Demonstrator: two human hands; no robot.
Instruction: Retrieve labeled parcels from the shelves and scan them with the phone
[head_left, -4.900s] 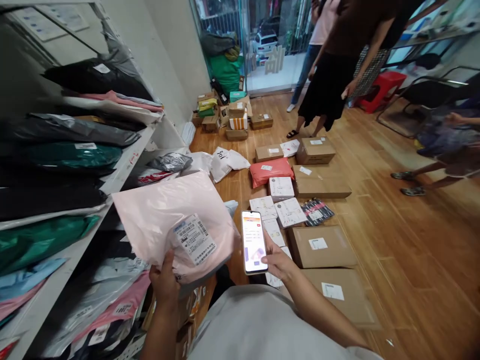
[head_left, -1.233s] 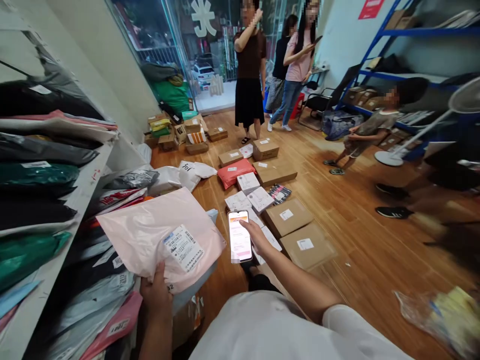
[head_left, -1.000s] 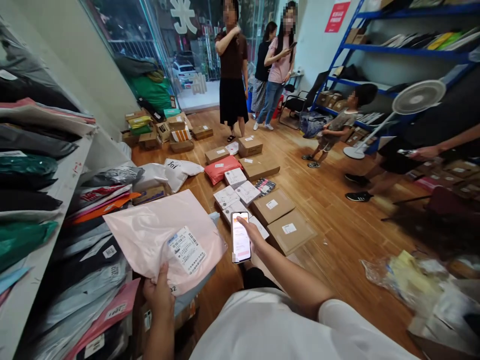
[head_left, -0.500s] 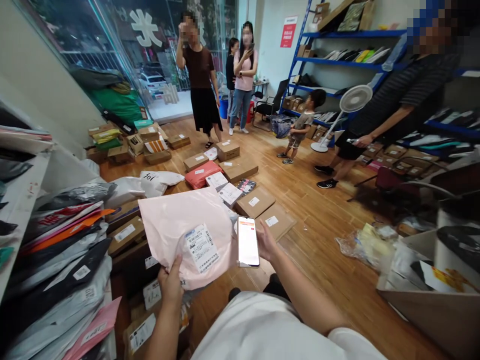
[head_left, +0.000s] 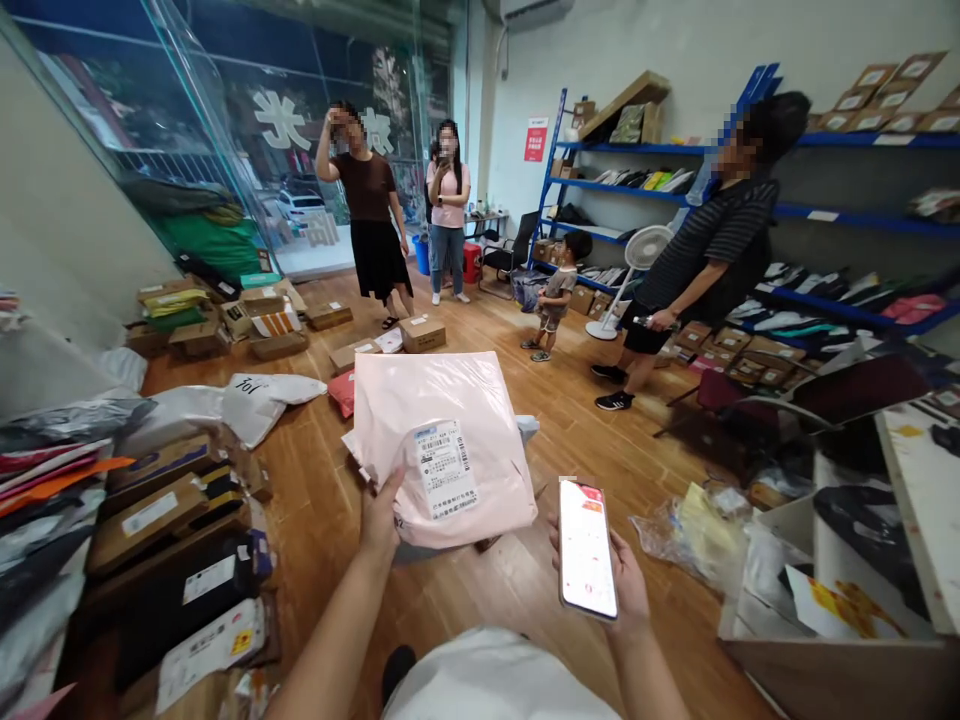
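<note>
While the left grip (head_left: pixel 382 518) pinches a glossy plastic mailer (head_left: pixel 446 450), the right grip (head_left: pixel 628 582) clasps a rectangular phone (head_left: pixel 586 552).

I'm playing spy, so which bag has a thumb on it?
The pale pink bag with the barcode label, held up in the left hand; the white bag with black writing lies on the floor.

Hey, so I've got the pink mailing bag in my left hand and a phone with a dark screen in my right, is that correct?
Not quite: in the head view, the screen of the phone is lit, not dark. The phone is in your right hand, and the pink mailing bag is in your left hand.
</note>
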